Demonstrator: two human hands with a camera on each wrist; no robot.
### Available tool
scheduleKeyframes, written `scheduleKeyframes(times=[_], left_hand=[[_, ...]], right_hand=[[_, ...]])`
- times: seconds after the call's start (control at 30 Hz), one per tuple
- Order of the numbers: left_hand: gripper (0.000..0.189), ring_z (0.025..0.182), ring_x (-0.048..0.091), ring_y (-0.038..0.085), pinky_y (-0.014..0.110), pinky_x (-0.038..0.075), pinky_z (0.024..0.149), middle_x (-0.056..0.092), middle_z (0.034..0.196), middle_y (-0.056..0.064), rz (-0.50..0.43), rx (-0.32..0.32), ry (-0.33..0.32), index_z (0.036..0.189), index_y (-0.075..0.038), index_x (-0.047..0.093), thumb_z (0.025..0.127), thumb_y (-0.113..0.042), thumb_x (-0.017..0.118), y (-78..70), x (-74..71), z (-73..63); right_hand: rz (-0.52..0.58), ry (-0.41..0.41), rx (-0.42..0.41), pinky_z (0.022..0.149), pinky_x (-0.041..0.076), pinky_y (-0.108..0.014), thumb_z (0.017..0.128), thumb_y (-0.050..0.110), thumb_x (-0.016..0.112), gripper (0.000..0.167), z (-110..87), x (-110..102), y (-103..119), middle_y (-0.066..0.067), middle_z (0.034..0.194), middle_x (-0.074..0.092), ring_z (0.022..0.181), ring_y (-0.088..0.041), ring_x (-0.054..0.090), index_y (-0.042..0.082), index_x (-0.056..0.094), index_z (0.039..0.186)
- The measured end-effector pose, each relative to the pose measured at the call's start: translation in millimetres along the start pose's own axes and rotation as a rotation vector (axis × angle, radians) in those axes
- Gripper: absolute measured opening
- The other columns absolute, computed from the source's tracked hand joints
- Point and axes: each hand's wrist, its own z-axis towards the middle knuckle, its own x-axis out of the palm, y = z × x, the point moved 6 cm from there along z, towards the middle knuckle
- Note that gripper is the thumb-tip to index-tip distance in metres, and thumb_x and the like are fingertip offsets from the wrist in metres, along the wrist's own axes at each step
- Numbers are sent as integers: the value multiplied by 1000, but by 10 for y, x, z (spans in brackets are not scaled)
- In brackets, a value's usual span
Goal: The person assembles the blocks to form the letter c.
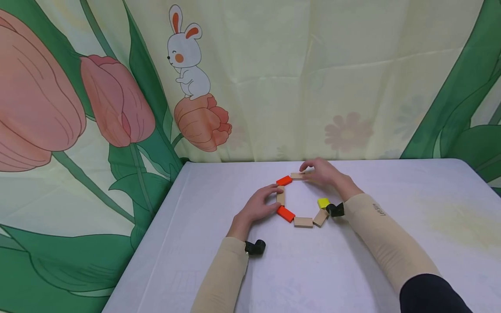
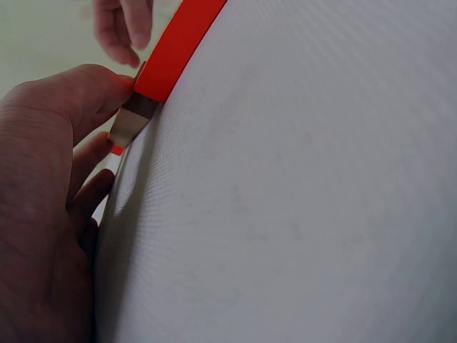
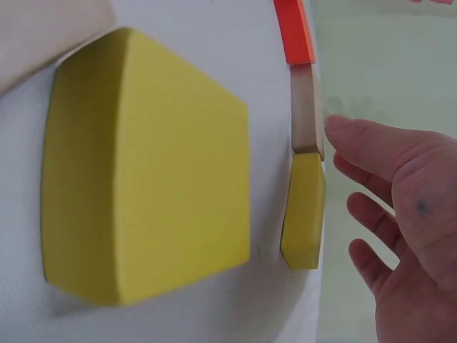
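Small rectangular blocks form a rounded outline on the table. On its left side my left hand (image 1: pixel 261 204) holds a plain wooden block (image 1: pixel 281 198) between thumb and fingertips. That block stands between two red blocks; the thumb is beside the nearer red block (image 1: pixel 286 214). At the back my right hand (image 1: pixel 322 173) hovers by another wooden block (image 1: pixel 297 176). In the right wrist view its fingers are loosely bent and apart, near the wooden block and a yellow block (image 3: pixel 303 214). That yellow block is hidden in the head view.
The far red block (image 1: pixel 284 180) joins the left side to the back. Along the front lie two wooden blocks, one straight (image 1: pixel 303 222) and one slanted (image 1: pixel 320 218). A nearer yellow block (image 1: pixel 323 203) sits by the right wrist's black camera (image 1: pixel 335 210). A white cloth covers the table (image 1: pixel 219 195).
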Motion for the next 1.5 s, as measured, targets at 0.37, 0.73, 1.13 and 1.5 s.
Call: scheduleKeyframes(times=[0.37,0.73,1.13,1.5], left_hand=[[42,143,38,21,43,31,116,46,153,-1,-19,3,-4,137,-19,63,95,-23,64,-5,-8,-9],[41,143,38,22,43,31,116,46,154,0,-20,-4,-3,136,-19,63,95,-23,65,-17,-9,-16],[41,143,38,22,44,32,116,46,153,-1,-38,2,-11,135,-20,64,95,-24,65,-9,-8,-17],[41,143,38,22,44,32,116,47,153,0,-33,14,-9,135,-18,64,95,-24,65,6,0,-6]], right_hand=[[34,13,78,79,55,-39,96,14,67,30,-114,-99,-76,-21,129,56,105,-35,53,6,67,124],[35,3,61,101,44,-57,95,11,68,27,-189,-126,-202,-17,121,64,115,-39,52,2,67,121],[30,-9,57,102,43,-57,93,10,70,26,-280,-130,-271,-15,115,65,112,-37,54,2,69,118],[12,-23,25,102,42,-56,92,7,70,27,-358,-118,-346,-16,118,65,110,-37,53,2,68,119]])
